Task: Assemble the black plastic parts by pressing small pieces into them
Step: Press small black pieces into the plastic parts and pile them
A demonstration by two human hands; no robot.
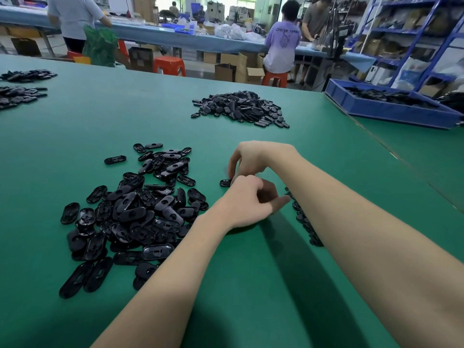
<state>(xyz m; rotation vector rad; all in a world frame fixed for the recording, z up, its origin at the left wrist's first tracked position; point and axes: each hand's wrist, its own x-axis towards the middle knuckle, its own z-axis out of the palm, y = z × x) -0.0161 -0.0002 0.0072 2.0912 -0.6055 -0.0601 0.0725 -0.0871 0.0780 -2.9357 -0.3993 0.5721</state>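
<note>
Holding black part w/ hands, blue bin — black parts

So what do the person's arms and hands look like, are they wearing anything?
Nothing at all is worn. Both forearms are bare all the way into view, with no sleeves showing. The left hand and right hand have no gloves, rings, watch or bracelets that I can see.

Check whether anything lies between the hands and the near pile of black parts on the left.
Nothing visible does. Bare green mat separates the left hand and right hand from the near pile.
</note>
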